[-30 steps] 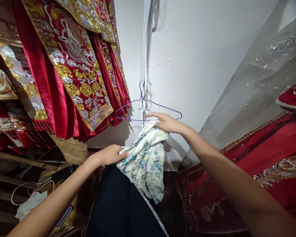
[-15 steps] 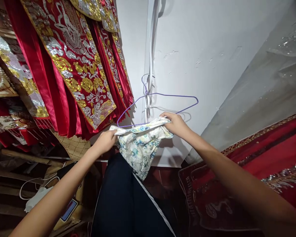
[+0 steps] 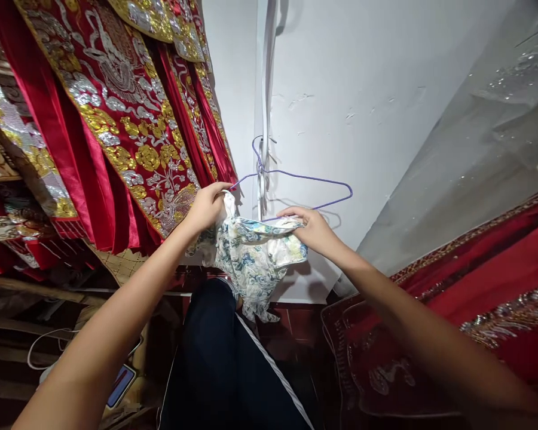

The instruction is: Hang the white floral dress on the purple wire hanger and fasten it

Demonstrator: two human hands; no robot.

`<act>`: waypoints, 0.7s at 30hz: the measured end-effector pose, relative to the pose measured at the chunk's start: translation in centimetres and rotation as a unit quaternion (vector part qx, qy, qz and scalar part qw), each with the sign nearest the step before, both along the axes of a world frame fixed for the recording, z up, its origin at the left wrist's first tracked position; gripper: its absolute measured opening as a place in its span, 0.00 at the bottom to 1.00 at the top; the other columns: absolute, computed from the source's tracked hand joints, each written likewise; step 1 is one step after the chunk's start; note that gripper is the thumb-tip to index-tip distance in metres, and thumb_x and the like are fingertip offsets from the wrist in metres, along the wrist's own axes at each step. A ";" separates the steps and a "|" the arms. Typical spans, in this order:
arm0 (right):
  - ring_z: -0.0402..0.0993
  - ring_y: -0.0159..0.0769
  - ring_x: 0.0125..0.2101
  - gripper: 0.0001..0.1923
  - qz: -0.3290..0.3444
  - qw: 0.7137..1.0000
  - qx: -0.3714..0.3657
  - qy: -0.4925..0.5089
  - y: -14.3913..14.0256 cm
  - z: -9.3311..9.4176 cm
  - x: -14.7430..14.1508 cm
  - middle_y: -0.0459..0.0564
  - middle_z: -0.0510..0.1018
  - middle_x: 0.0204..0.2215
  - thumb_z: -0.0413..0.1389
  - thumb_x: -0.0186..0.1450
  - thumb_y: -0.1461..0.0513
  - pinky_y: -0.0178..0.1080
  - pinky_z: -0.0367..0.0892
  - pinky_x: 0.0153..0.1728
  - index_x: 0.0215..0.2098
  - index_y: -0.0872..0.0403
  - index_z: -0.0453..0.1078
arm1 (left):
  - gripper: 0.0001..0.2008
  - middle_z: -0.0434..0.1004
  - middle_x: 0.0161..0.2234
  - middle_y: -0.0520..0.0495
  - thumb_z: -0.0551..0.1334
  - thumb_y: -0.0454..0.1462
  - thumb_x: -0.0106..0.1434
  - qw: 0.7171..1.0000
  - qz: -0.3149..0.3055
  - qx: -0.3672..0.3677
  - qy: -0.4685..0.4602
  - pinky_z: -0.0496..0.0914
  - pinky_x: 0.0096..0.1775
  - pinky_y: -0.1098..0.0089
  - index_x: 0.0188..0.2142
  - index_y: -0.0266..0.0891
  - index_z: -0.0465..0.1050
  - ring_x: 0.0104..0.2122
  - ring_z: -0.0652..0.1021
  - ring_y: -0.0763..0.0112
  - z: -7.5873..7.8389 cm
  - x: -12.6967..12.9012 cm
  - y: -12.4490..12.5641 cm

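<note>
A purple hanger (image 3: 314, 177) hangs by its hook against the white wall. Over its left end a white blouse with blue and green flowers (image 3: 255, 254) is partly drawn, and its body dangles below the hanger's bottom bar. My left hand (image 3: 207, 207) pinches the blouse's left shoulder at the hanger's left arm, hiding that tip. Lower and to the right, my right hand (image 3: 312, 229) grips the neckline edge close to the bottom bar. The hanger's right end sticks out bare.
Red costumes with gold and silver embroidery (image 3: 147, 158) hang at left. A clear plastic cover (image 3: 452, 167) and red fringed cloth (image 3: 497, 286) lie at right. A phone (image 3: 121, 385) rests on a wooden bench at lower left. My dark-trousered leg (image 3: 208, 358) is below.
My left hand has risen, lifting the blouse's left side up over the hanger's left end. My right hand keeps its grip, and the view has shifted slightly.
</note>
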State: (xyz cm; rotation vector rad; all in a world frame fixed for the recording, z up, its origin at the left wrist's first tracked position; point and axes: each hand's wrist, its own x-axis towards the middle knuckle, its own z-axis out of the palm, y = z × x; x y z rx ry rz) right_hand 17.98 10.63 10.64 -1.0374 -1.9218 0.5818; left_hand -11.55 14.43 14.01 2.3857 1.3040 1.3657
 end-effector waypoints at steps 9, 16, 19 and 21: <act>0.76 0.46 0.33 0.18 -0.185 0.981 0.025 -0.053 4.1 3.6 9.3 0.53 0.82 0.31 0.64 0.54 0.59 0.42 0.68 0.34 0.42 0.56 0.79 | 0.16 0.78 0.44 0.44 0.53 0.31 0.63 0.997 0.017 0.028 0.064 0.69 0.50 0.63 0.45 0.38 0.77 0.45 0.76 0.62 1.0 -0.8 0.5; 0.80 0.48 0.34 0.19 0.031 0.971 -0.227 0.069 3.0 5.0 12.5 0.56 0.83 0.33 0.71 0.49 0.54 0.45 0.72 0.36 0.35 0.56 0.80 | 0.13 0.74 0.38 0.45 0.61 0.45 0.63 0.992 0.128 0.006 -0.021 0.68 0.43 0.65 0.41 0.39 0.74 0.39 0.74 0.63 -0.1 -2.9 1.5; 0.81 0.50 0.37 0.19 0.041 0.961 -0.230 0.145 2.7 3.7 11.7 0.59 0.83 0.36 0.64 0.57 0.50 0.48 0.73 0.37 0.37 0.56 0.79 | 0.15 0.76 0.33 0.47 0.58 0.47 0.66 0.992 0.119 -0.014 -0.045 0.68 0.38 0.68 0.37 0.37 0.73 0.34 0.74 0.66 -1.2 -3.2 1.3; 0.80 0.50 0.40 0.19 -0.011 0.978 -0.129 0.160 2.6 2.4 10.2 0.59 0.82 0.38 0.58 0.64 0.49 0.48 0.73 0.38 0.40 0.56 0.78 | 0.15 0.77 0.33 0.47 0.55 0.46 0.67 0.994 0.094 -0.018 -0.046 0.68 0.39 0.68 0.38 0.37 0.74 0.35 0.75 0.66 -1.6 -2.8 1.2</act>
